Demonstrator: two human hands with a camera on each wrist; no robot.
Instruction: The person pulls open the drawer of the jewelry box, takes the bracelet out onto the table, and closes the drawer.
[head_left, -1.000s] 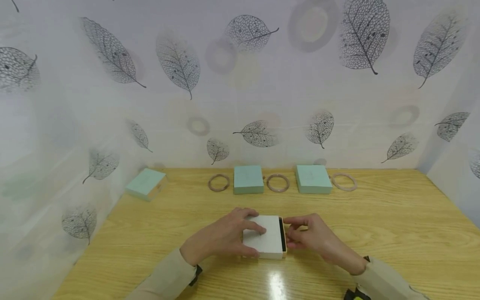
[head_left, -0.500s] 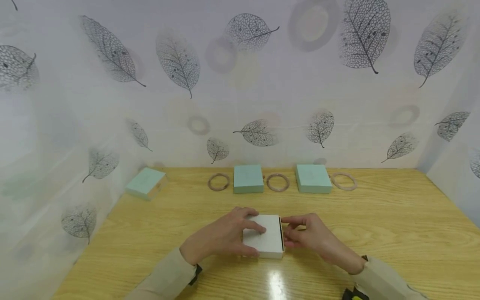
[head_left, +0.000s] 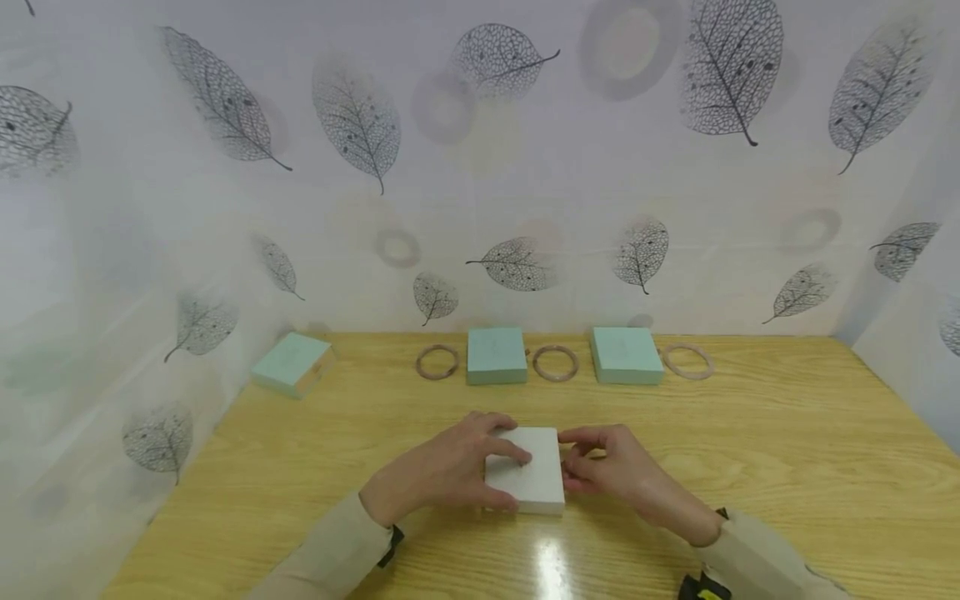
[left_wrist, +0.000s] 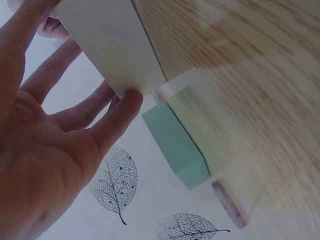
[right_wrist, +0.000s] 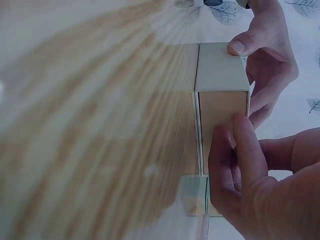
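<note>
A white sliding drawer box (head_left: 536, 483) lies on the wooden table in front of me. My left hand (head_left: 465, 462) grips its sleeve from the left, thumb at the near edge and fingers over the top and far side. In the right wrist view the tan end of the drawer (right_wrist: 215, 107) sits level with the white sleeve. Fingertips of my right hand (head_left: 618, 462) press against that end; nothing is held in this hand. The left wrist view shows the white sleeve (left_wrist: 115, 45) between the left thumb and fingers.
Along the back stand mint-green boxes (head_left: 497, 356), (head_left: 627, 356), with bangles (head_left: 437, 377), (head_left: 556, 379), (head_left: 690, 377) lying beside them. Another mint-green box (head_left: 291, 362) sits at an angle at the back left. A leaf-patterned cloth (head_left: 465, 192) hangs behind the table (head_left: 787, 442).
My right hand has pushed leftward, and the drawer has slid into the white sleeve; the dark strip at its right edge is gone from view. My left hand has kept its grip.
</note>
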